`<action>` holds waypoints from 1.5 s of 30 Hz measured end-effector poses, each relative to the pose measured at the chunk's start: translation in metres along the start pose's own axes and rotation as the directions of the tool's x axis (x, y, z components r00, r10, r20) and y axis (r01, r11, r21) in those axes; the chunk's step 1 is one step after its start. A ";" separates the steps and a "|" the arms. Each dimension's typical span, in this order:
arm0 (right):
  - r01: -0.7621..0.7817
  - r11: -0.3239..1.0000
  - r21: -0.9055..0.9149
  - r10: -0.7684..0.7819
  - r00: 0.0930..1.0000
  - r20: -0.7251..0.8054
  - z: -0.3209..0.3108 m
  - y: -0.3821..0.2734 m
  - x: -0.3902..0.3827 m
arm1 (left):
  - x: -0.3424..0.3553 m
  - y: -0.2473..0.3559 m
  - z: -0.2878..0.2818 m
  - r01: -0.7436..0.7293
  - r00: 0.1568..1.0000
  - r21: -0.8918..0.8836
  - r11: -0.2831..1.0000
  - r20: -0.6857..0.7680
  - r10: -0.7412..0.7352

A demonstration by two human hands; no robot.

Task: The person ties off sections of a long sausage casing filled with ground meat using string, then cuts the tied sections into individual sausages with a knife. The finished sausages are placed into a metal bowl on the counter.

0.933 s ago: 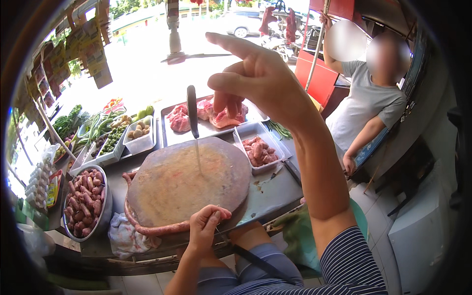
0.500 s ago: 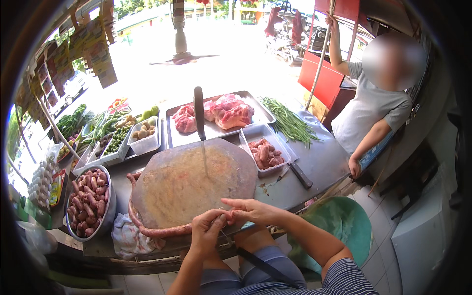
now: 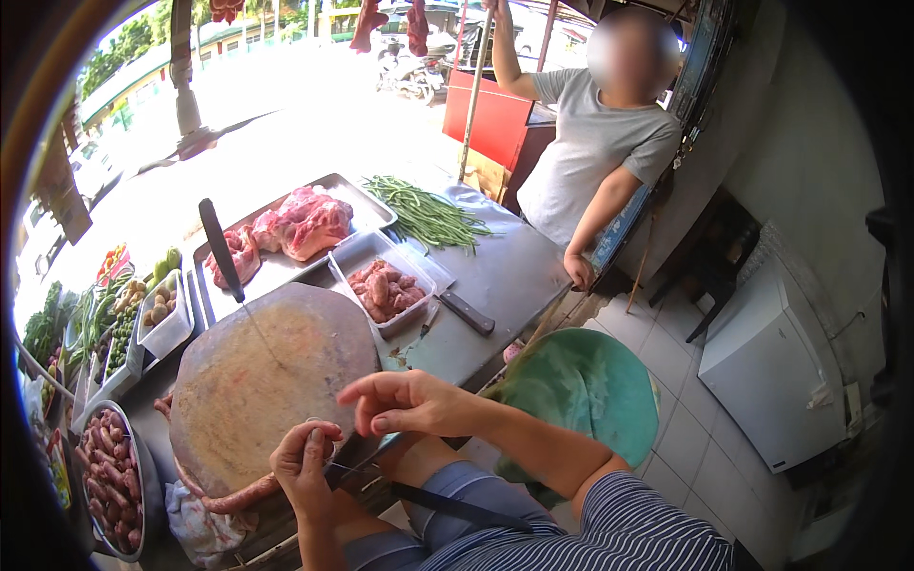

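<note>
My left hand [image 3: 307,459] is closed in a pinch in front of the round chopping block [image 3: 271,376]. A thin pale string [image 3: 345,466] shows beside its fingers. My right hand [image 3: 407,402] is raised just right of it, fingers bent and thumb apart, with nothing visible in it. A long uncut sausage [image 3: 243,497] curves round the block's near left edge. A dark-handled knife [image 3: 221,252] stands upright, its tip on the block. Below the sausage lies a stained white cloth [image 3: 195,525].
A bowl of short sausages [image 3: 112,476] stands left. Behind the block are a tray [image 3: 211,297] with raw meat, a plastic tub [image 3: 426,306] of sausages, and green beans [image 3: 428,211]. Another knife [image 3: 468,314] lies right. A green tub [image 3: 636,400] is below; a person [image 3: 600,143] stands across.
My hands have moved apart, the right one lifting off the left with its fingers spreading. The whole view has swung to the right, so the counter sits further left.
</note>
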State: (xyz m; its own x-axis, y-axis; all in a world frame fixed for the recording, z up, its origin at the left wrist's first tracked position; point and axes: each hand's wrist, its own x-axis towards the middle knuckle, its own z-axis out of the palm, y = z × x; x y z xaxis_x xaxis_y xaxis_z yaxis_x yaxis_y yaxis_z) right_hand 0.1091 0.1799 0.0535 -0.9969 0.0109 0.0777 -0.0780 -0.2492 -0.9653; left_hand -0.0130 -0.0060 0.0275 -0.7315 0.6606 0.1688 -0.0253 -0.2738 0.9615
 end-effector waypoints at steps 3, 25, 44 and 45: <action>0.033 0.994 -0.104 -0.040 0.997 -0.068 0.013 0.038 0.025 | -0.003 0.001 -0.001 -0.028 0.999 -0.012 1.000 -0.019 0.028; 0.253 0.934 0.251 -0.213 0.961 -0.177 0.004 -0.017 -0.009 | -0.016 0.014 -0.023 -0.040 0.993 -0.468 0.883 -0.119 -0.018; 0.385 0.603 0.699 -0.066 0.897 -0.437 -0.001 0.042 0.041 | -0.006 0.002 -0.016 0.077 0.986 -0.055 0.996 0.151 -0.068; 0.372 0.612 0.698 -0.054 0.900 -0.432 0.000 0.046 0.041 | -0.007 0.002 -0.017 0.090 0.987 -0.054 0.994 0.141 -0.081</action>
State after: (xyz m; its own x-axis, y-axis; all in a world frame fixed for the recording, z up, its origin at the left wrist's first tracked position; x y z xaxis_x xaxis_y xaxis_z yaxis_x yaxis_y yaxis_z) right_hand 0.0649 0.1689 0.0121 -0.8969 0.4420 0.0146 -0.4125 -0.8241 -0.3883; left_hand -0.0199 -0.0228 0.0245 -0.6233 0.7729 0.1189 -0.1277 -0.2506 0.9596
